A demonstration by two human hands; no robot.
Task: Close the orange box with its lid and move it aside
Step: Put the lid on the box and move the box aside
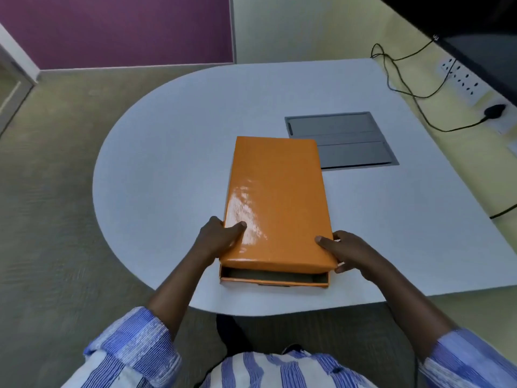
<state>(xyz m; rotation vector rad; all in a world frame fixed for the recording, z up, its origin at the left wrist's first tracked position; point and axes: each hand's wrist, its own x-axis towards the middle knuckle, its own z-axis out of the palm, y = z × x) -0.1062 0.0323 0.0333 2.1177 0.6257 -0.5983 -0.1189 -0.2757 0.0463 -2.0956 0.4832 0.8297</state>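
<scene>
A glossy orange lid lies over the orange box on the grey table. The lid's near end is raised, so a dark gap and the box's near rim show beneath it. My left hand grips the lid's near left corner, thumb on top. At the near right corner my right hand holds the lid the same way, fingers wrapped down its side. Most of the box is hidden under the lid.
The rounded grey table ends close to my body. A dark grey cable hatch is set into the table just behind and right of the box. Black cables, a socket strip and a plug lie at the far right.
</scene>
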